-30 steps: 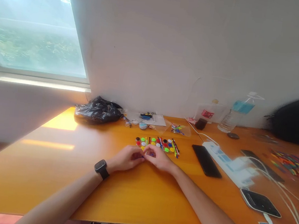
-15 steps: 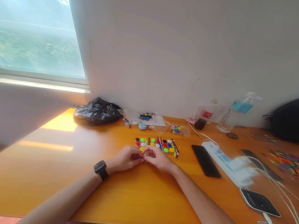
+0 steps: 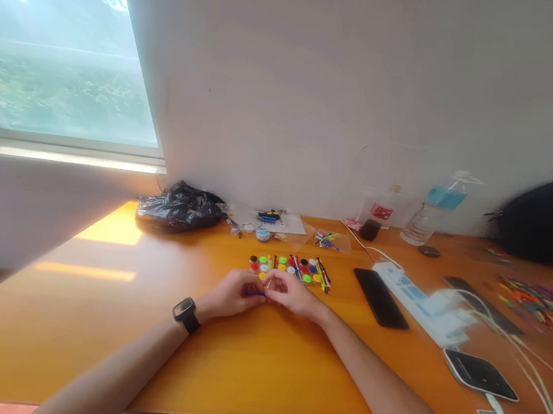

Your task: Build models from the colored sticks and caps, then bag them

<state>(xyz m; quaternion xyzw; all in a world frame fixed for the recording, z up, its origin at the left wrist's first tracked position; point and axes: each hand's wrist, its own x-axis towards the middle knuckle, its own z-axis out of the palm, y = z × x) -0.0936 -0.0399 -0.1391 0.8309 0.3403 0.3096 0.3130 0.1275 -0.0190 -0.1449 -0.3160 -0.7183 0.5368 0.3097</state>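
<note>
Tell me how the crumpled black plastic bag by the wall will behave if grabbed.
The crumpled black plastic bag looks thin and creased, so it would probably flop and deform. Its low heap hints at little weight, though contents are hidden. Pushed, it may slide on the glossy orange table.

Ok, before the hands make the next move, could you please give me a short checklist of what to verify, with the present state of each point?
1. The small blue piece is pinched in the left hand: ok.
2. The right hand meets the left one at the piece; whether it grips too: cannot tell.
3. The coloured discs and sticks lie just behind the hands, probably within reach: ok.
4. The black phone lies apart from the hands, to their right on the table: ok.
5. The exact shape of the piece: cannot tell, too small.
</note>
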